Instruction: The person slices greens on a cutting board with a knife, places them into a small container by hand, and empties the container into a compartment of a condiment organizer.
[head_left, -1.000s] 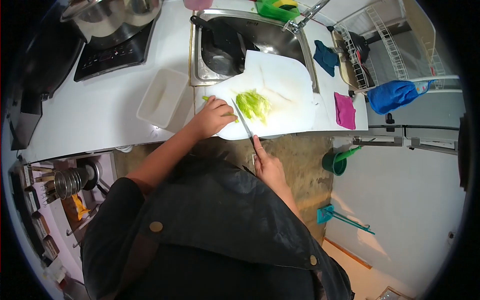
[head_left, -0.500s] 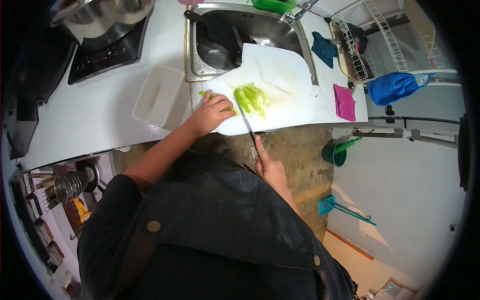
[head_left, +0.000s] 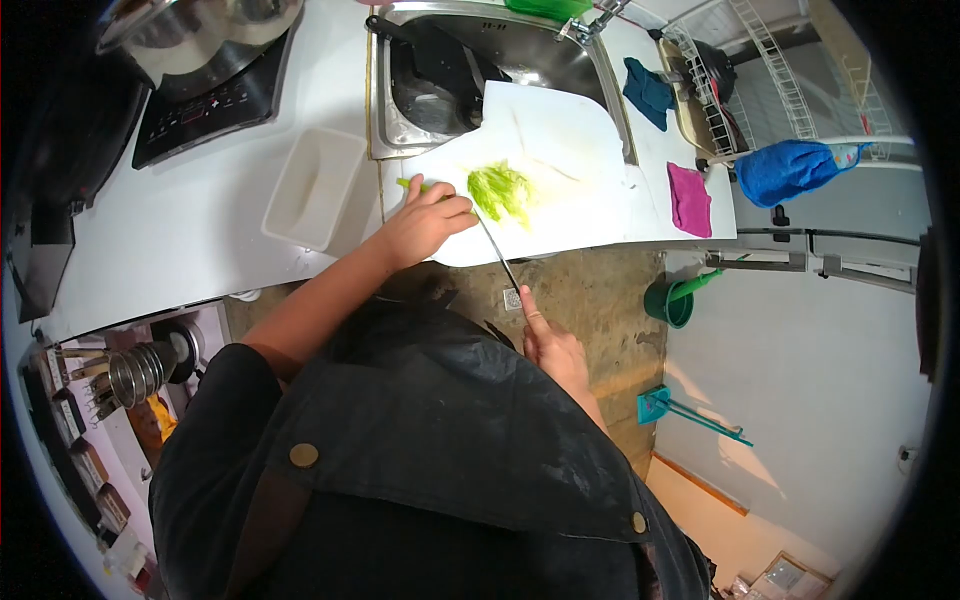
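Note:
My left hand (head_left: 425, 228) is closed over a slender light-green vegetable (head_left: 404, 183), pressing it on the white cutting board (head_left: 575, 135). Only one end of the vegetable shows clearly past the fingers, so its kind is uncertain. A kitchen knife (head_left: 496, 245) is gripped in my right hand (head_left: 555, 350), index finger stretched along its handle. The blade points up and left, its tip beside my left fingertips. Just right of the tip lies a heap of thin green shreds (head_left: 498, 192).
Behind the board is a steel sink (head_left: 560, 60) holding a black pan (head_left: 440, 75). A white plastic container (head_left: 316, 190) stands left of the board, near an induction cooker (head_left: 215, 110) with a steel pot (head_left: 190, 45). A pink cloth (head_left: 690, 200) lies at the counter's right.
My right hand has drawn back toward my body and slightly right, pulling the knife with it. The left fingers remain on the vegetable.

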